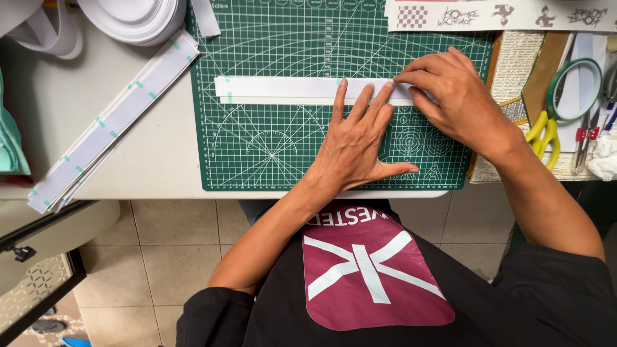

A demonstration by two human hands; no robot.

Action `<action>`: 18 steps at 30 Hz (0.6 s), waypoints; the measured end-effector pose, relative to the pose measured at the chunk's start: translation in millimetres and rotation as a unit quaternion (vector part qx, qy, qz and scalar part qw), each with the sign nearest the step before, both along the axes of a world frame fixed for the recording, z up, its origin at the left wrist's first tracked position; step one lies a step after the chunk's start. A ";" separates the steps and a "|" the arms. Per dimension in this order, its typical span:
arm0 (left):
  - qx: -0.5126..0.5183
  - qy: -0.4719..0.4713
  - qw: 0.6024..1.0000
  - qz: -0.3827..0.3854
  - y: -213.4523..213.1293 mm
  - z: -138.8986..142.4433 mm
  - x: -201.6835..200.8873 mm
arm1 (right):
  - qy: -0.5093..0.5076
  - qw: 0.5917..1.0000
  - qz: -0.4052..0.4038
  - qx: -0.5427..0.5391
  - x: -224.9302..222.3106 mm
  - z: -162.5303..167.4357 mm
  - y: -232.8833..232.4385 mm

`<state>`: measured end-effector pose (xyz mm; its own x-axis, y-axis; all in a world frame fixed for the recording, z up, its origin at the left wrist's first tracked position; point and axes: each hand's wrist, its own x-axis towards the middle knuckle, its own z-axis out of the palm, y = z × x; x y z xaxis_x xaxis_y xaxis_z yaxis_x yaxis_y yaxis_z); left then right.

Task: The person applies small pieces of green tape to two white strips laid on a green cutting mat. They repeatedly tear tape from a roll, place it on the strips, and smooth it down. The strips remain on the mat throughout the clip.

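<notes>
A long white paper strip (289, 90) lies across the upper part of the green cutting mat (257, 160). The left hand (353, 144) presses flat on it, fingers spread and released. The right hand (450, 90) pinches the strip's right end. More strips (109, 122) lie stacked on the table (148, 160) at left; yellow scissors (546, 132) sit at right.

At the far edge of your green mat lies a white printed sheet (498, 14) — a long rectangle with black checkered blocks, small dark figures and one red one. It is the only label or sign in view — no packages or screens.
</notes>
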<state>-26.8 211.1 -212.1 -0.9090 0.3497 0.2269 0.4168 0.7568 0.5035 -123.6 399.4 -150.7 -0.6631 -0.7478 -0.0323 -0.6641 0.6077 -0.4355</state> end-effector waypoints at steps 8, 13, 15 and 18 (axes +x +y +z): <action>-0.023 -0.008 0.999 -0.028 -5.2 -4.0 -4.9 | 0.016 1.000 0.001 -0.001 1.1 -9.7 0.8; -0.013 -0.007 0.999 -0.030 -6.7 -5.1 -2.8 | 0.014 1.000 -0.005 0.001 2.0 -9.8 1.9; -0.004 -0.011 0.999 -0.030 -6.9 -6.9 -1.7 | 0.025 1.000 -0.003 0.013 3.7 -10.4 2.7; 0.013 -0.014 0.999 -0.028 -6.8 -9.3 -1.3 | -0.002 1.000 -0.024 0.010 4.9 -12.1 2.0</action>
